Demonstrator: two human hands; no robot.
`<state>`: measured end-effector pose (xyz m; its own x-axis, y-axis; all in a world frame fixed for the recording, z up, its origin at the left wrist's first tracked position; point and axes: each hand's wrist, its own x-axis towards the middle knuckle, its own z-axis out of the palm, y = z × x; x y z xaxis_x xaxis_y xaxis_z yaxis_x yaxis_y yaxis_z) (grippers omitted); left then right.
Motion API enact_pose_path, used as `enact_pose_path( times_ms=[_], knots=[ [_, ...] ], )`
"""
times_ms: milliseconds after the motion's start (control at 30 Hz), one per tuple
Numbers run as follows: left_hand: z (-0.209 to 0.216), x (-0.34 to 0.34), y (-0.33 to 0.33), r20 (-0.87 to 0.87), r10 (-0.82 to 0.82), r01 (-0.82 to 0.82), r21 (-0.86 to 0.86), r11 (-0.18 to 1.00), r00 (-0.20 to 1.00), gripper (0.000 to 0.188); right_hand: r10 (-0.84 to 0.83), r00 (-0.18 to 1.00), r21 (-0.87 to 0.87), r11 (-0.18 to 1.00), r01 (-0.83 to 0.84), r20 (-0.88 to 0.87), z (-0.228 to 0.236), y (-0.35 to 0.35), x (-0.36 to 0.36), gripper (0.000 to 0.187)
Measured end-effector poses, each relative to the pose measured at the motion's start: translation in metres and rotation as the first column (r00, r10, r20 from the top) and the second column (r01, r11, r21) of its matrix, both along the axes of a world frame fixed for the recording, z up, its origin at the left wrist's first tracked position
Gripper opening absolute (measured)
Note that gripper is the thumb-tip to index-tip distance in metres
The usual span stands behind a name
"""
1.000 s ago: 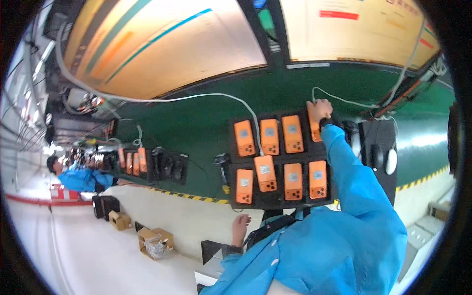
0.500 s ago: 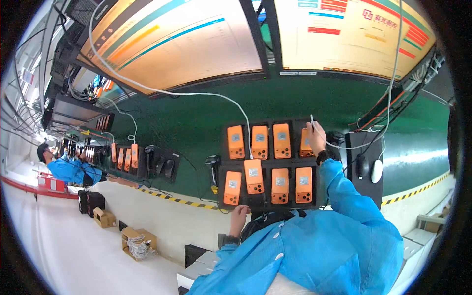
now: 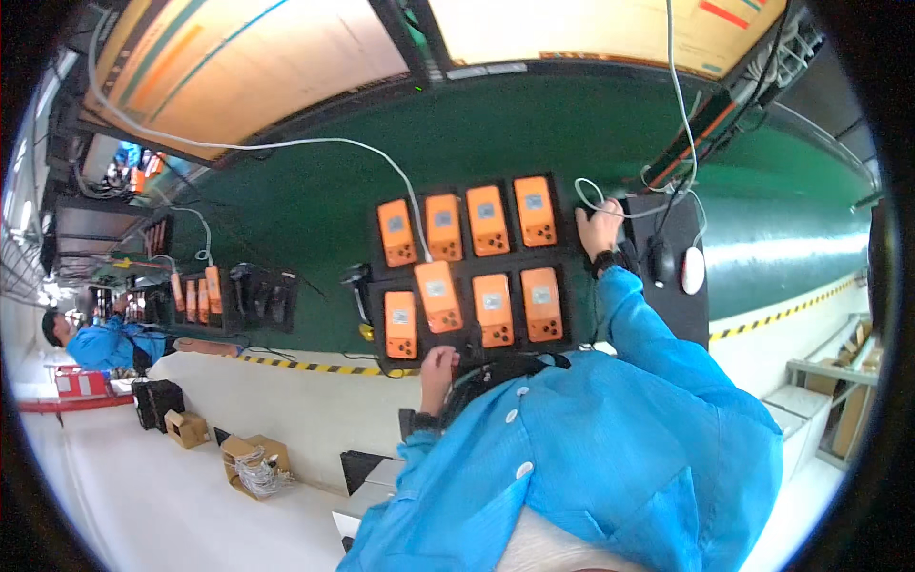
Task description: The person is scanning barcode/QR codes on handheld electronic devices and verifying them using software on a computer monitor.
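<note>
Several orange phones lie back up, with pale stickers, in two rows on a black tray (image 3: 562,329). A white cable (image 3: 400,176) is plugged into the end of a front-row phone (image 3: 438,297), which sits slightly askew. My right hand (image 3: 600,232) is off the tray's far right corner, closed on a second white cable (image 3: 650,212) that loops above the fingers; the cable's tip is hard to make out. Nearest to that hand in the tray is the far-right phone (image 3: 535,212). My left hand (image 3: 438,370), fingers curled, rests by the tray's near edge; its contents are hidden.
Two monitors (image 3: 276,81) stand behind the green tabletop (image 3: 315,181). A handheld scanner (image 3: 357,291) lies left of the tray. On a black mat at right are a black mouse (image 3: 660,259) and a white mouse (image 3: 693,271). A co-worker (image 3: 105,338) sits far left.
My right hand has moved right, off the far-right phone and past the tray's edge, with the white cable now looped. The view has shifted; my left hand stays by the tray.
</note>
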<state>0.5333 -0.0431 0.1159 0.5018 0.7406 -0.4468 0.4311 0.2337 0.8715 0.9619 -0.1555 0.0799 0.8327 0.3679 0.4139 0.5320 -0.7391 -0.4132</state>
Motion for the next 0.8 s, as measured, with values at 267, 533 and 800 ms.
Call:
enact_pose_path(
  times_ms=[267,533,800],
  knots=[
    [0.023,0.146,0.008,-0.306,-0.416,0.478,0.775,0.414,0.856,0.048,-0.034,0.636,0.193,0.939,0.285,-0.771,0.015,-0.045,-0.037,0.051],
    [-0.023,0.219,0.007,-0.532,-0.546,0.718,0.666,0.203,0.647,0.105,0.074,0.495,0.201,0.957,0.209,-0.866,0.059,-0.145,-0.157,0.046],
    [-0.029,0.232,0.01,-0.555,-0.537,0.712,0.69,0.129,0.635,0.105,0.182,0.524,0.255,0.964,0.07,-0.832,0.061,-0.127,-0.174,0.042]
  ],
)
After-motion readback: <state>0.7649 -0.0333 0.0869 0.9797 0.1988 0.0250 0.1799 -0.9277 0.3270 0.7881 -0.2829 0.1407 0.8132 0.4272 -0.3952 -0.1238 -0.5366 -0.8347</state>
